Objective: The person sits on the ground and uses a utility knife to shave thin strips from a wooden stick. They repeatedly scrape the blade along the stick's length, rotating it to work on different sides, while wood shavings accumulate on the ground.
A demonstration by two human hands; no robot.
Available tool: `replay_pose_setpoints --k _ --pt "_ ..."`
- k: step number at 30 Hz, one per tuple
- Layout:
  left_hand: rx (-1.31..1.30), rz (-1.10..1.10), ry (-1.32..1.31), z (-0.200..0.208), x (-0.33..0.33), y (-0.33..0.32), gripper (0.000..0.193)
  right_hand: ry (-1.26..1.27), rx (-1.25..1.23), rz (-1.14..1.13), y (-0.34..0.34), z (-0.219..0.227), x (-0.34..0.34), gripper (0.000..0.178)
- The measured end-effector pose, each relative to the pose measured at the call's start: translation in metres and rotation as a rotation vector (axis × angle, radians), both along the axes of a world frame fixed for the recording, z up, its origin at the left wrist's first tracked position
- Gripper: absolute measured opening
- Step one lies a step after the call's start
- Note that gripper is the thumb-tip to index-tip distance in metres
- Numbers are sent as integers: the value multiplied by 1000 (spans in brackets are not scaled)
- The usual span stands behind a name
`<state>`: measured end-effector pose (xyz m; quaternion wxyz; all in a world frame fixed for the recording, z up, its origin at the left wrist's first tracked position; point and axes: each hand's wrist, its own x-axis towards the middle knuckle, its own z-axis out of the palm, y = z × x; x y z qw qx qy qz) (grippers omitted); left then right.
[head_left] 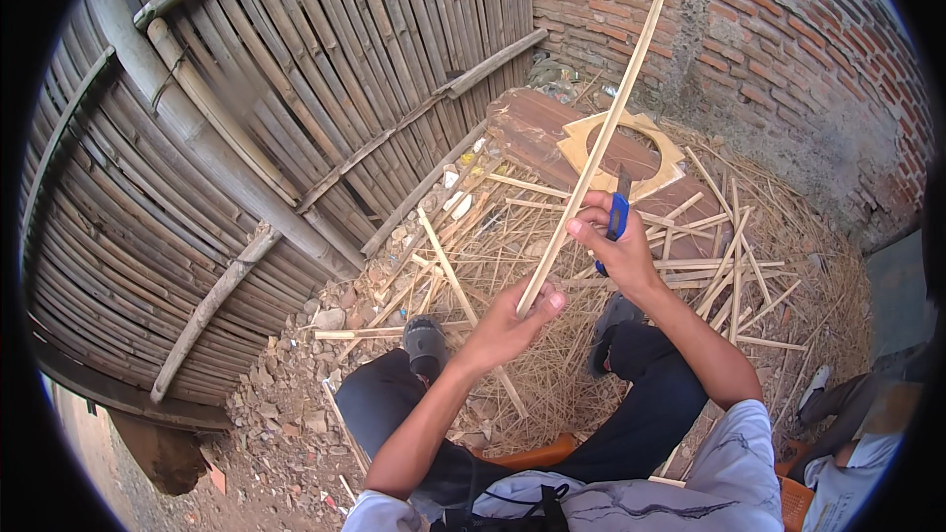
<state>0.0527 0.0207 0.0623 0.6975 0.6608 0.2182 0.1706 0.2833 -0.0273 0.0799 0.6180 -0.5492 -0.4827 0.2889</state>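
A long, pale bamboo strip [623,99] slants up and away from me, its far end near the top edge of the view. My left hand [505,333] is closed round its near end, thumb on top. Further up the strip, my right hand [623,248] pinches it between thumb and fingers. That same hand also grips a blue-handled utility knife [618,218], its dark blade pointing up beside the strip. Part of the knife handle is hidden by my fingers. Beyond my hands lies a wooden frame [581,143] with a round hole.
Under the frame is a brown board [517,123]. Cut bamboo strips [734,276] and shavings cover the ground around my feet. A bamboo fence [266,89] stands left, a brick wall [788,49] behind. Another person [847,414] sits at the right edge. An orange seat [537,454] shows beneath me.
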Motion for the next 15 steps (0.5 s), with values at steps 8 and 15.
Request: replay_pose_setpoints --k 8,15 --pt "140 106 -140 -13 2 -8 49 -130 7 75 -8 22 -8 38" --pt "107 148 -235 -17 -4 -1 37 -613 145 -21 -25 24 -17 30"
